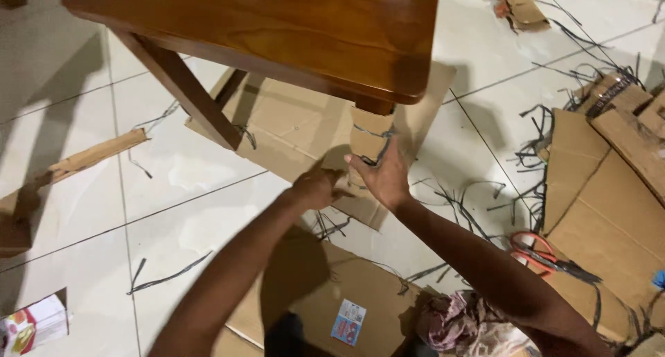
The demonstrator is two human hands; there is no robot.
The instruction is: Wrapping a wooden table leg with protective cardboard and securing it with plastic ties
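A wooden table (pixel 291 24) stands on a tiled floor. Its near right leg is wrapped in brown cardboard (pixel 369 129) bound with dark strapping. My right hand (pixel 383 179) presses flat against the lower part of that cardboard wrap, fingers pointing up. Just to the left, my left hand (pixel 315 188) is curled at the wrap's bottom edge, gripping the cardboard there. A flat cardboard sheet (pixel 291 132) lies under the table beneath both hands.
Orange-handled scissors (pixel 537 253) lie on cardboard at the right. Cut black strapping (pixel 478 204) litters the floor. More cardboard pieces (pixel 609 190) sit right, a sheet (pixel 353 294) below, a cloth (pixel 450 322), a wood strip (pixel 83 159) left, a small box (pixel 31 326).
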